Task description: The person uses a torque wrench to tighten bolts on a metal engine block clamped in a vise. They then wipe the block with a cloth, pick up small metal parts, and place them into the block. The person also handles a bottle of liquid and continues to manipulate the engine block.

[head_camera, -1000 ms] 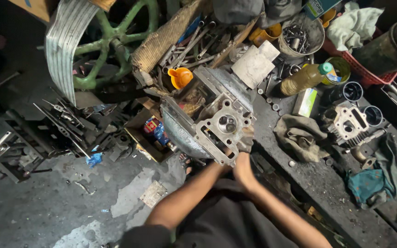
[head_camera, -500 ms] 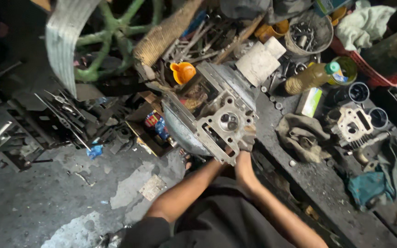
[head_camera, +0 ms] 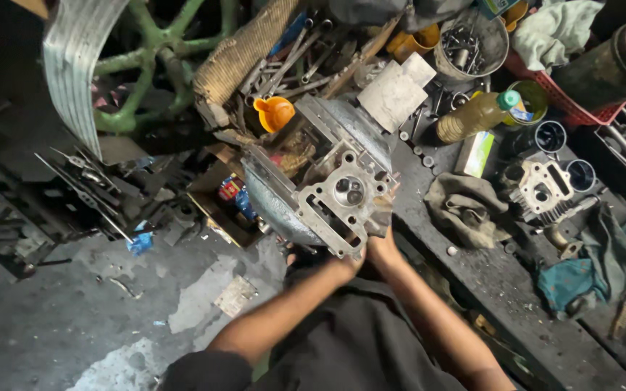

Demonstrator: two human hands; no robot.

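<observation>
While gripped, cylinder head (head_camera: pixel 345 206) port-face upward.

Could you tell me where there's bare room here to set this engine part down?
Bare bench lies between the grey rag and teal cloth; bare floor lies left of the arms. Around the engine, bottle and funnel it is crowded.

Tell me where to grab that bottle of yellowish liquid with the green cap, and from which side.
Grip the bottle round its wide body, probably coming from above. It lies tilted on the workbench, cap toward the upper right, body unobstructed on top. Clutter crowds its sides: a small box below, a container by the cap.
</observation>
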